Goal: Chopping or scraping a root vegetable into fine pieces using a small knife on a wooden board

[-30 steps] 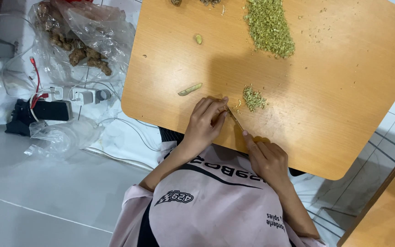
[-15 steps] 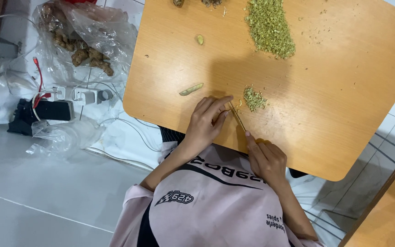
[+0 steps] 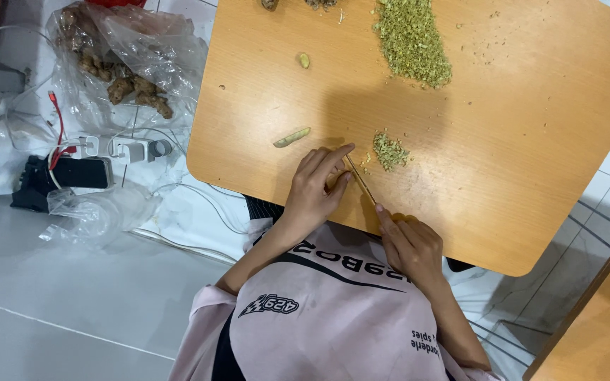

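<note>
Left hand edged forward, knife near table edge

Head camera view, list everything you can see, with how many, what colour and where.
Table: one, orange-brown wood, centre.
Large chopped pile: one, green, top of table.
Small chopped pile: one, green, beside the blade.
Long piece: one, yellow-green, left of the hands.
Small piece: one, yellow-green, upper left of table.
Knife: one, thin blade, between the hands.
Plastic bag of roots: one, clear with brown roots, floor at left.
Chargers and cables: white and red, on the floor.
Black device: one, floor at left.
Left hand: pressed on the table by the blade.
Right hand: holding the knife.
</note>
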